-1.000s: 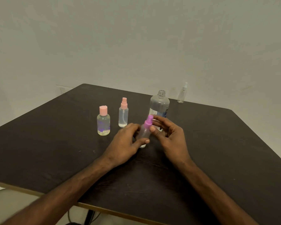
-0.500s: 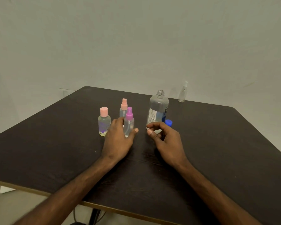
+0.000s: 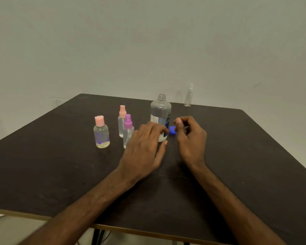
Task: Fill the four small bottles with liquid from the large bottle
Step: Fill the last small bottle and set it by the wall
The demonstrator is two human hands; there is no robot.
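On the table (image 3: pixel 60 165), the large bottle (image 3: pixel 160 117) is stood near the middle. To its left, the front spray bottle (image 3: pixel 128 133) is set just before the rear spray bottle (image 3: pixel 122 121), with the squat bottle (image 3: pixel 101 135) placed further left. The cap (image 3: pixel 172 130) is seen just right of the large bottle, seemingly on the table. The far bottle (image 3: pixel 188 97) is stood at the back edge, well apart.

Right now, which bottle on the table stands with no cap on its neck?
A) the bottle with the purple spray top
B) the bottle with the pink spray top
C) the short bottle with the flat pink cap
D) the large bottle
D: the large bottle shows a bare threaded neck, and a blue cap sits low beside it.
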